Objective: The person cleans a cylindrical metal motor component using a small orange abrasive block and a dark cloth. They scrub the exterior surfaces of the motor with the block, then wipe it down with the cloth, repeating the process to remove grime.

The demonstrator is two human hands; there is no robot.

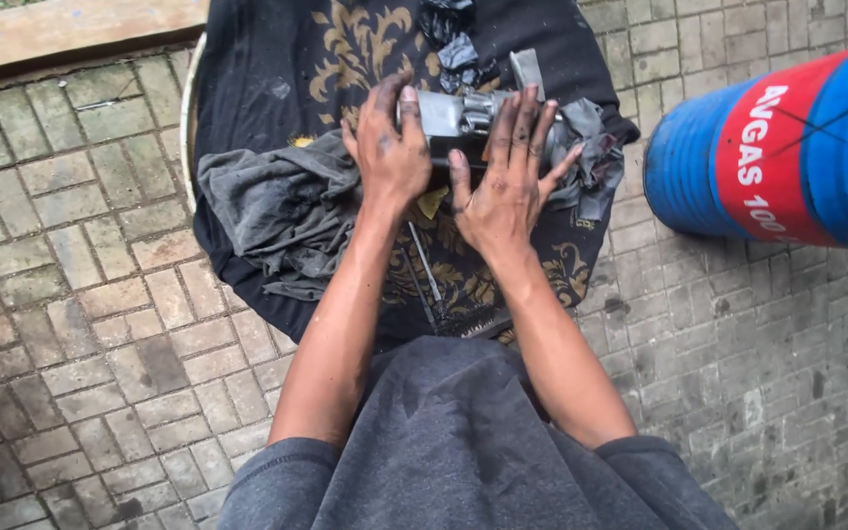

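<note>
Roughly mid-job, by my read:
progress: metal part (463,116) out on the work surface, both hands on it; rest of the work not visible
left hand (392,152): fingers closed over part's left end
right hand (505,186): fingers spread, pressing its right side
part look: grey cast metal, greasy; black block below the grip
surroundings: grey rag (282,211) left of grip; black patterned cloth (345,39) underneath; blue drum (787,147) well right

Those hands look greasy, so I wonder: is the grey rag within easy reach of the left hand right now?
Probably yes. The grey rag lies bunched on the black cloth right beside the left hand, which rests on the metal part; nothing lies between them.
</note>
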